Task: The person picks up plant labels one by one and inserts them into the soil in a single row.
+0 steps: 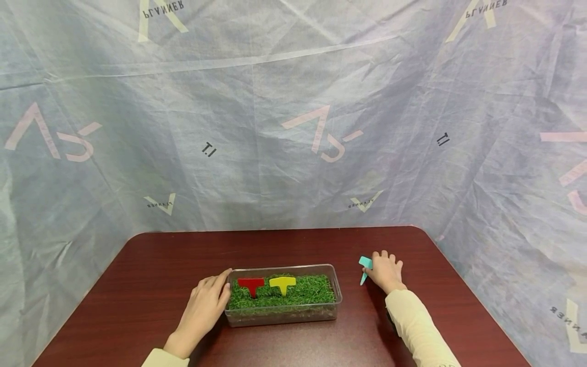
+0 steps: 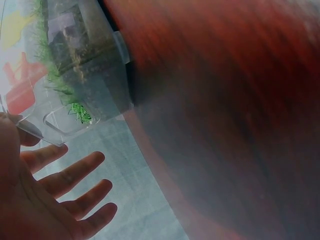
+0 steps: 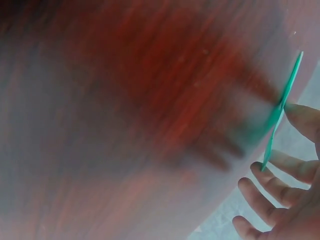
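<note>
A clear plastic tub (image 1: 282, 321) of green artificial grass (image 1: 312, 290) stands on the table. Upright in the grass are a red T-shaped plant label (image 1: 251, 283) and a yellow T-shaped plant label (image 1: 283, 282). My left hand (image 1: 204, 307) touches the tub's left end, thumb and index finger at the rim; in the left wrist view its other fingers (image 2: 87, 197) spread loosely. Right of the tub, my right hand (image 1: 386, 271) pinches a teal plant label (image 1: 365, 263) by thumb and fingers, held above the table with its pointed end toward me.
The dark red-brown table (image 1: 183, 255) has rounded far corners. A grey printed cloth (image 1: 257, 153) hangs behind it and along both sides. Table surface lies between the tub and my right hand.
</note>
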A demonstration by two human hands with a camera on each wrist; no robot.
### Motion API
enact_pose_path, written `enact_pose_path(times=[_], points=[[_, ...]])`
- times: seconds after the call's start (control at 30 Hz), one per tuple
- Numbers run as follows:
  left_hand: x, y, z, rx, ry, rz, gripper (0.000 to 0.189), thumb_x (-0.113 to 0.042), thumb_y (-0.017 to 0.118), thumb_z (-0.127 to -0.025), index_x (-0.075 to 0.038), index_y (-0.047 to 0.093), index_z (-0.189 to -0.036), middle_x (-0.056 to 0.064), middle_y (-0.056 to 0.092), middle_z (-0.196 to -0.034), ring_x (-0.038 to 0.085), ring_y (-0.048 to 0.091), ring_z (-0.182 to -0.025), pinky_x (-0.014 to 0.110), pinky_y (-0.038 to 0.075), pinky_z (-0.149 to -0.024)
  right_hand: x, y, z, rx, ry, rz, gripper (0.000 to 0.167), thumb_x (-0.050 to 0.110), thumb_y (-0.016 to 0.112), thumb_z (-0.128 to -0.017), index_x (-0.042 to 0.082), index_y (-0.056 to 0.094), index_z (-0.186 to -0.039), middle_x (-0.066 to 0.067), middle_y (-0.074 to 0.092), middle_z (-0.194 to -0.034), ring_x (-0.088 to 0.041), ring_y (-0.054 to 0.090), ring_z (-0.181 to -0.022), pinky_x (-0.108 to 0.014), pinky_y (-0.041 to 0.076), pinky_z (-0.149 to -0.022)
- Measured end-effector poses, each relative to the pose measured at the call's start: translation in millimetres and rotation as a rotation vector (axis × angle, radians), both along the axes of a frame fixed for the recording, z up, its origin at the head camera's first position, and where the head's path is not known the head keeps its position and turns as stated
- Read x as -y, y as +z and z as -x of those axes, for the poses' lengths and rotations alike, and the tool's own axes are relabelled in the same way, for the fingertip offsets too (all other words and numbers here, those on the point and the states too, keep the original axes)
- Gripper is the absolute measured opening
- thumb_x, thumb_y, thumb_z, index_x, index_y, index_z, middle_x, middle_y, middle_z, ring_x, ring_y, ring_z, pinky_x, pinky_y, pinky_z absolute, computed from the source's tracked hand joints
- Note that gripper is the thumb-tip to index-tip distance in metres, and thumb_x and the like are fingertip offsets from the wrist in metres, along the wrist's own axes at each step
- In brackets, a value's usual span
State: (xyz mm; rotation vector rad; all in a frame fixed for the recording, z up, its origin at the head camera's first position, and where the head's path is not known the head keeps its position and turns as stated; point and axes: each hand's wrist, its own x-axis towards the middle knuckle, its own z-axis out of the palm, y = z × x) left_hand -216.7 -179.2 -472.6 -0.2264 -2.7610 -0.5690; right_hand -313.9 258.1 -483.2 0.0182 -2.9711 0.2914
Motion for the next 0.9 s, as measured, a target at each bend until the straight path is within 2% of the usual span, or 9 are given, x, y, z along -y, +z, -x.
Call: enact_pose_path(times=[0.23, 0.5, 0.9], points=[[0.5, -0.3, -0.1, -0.002, -0.003, 0.003, 0.04, -0.03, 0.042, -0.096, -0.017, 0.047, -0.134, 0.011, 0.059, -0.12, 0.036, 0.049, -0.114, 0.057, 0.038, -0.089, -1.2, 2.3, -0.4, 0.022, -0.006, -0.001, 0.039, 0.032, 0.069, -0.08, -0.002, 0.059, -0.096, -0.023, 0.047, -0.097, -0.04, 0.043, -0.086, -0.056, 0.033, -0.074], [0.5, 0.3, -0.7, 0.004, 0.002, 0.001, 0.04, -0.029, 0.043, -0.096, -0.017, 0.047, -0.134, 0.011, 0.059, -0.12, 0.036, 0.049, -0.114, 0.057, 0.038, -0.089, -4.3, 0.3, 1.9, 0.006, -0.011, 0.022, 0.044, 0.033, 0.071, -0.078, -0.004, 0.057, -0.097, -0.023, 0.044, -0.099, -0.039, 0.042, -0.086, -0.055, 0.032, -0.073], [0.4, 0.3, -1.4, -0.005, -0.003, -0.002, 0.04, -0.029, 0.043, -0.096, -0.017, 0.048, -0.134, 0.011, 0.059, -0.12, 0.036, 0.049, -0.113, 0.057, 0.038, -0.088, -2.3, 0.2, 2.6, -0.031, -0.024, 0.051, 0.038, 0.029, 0.073, -0.077, -0.001, 0.054, -0.091, -0.016, 0.049, -0.085, -0.034, 0.046, -0.079, -0.049, 0.033, -0.069]])
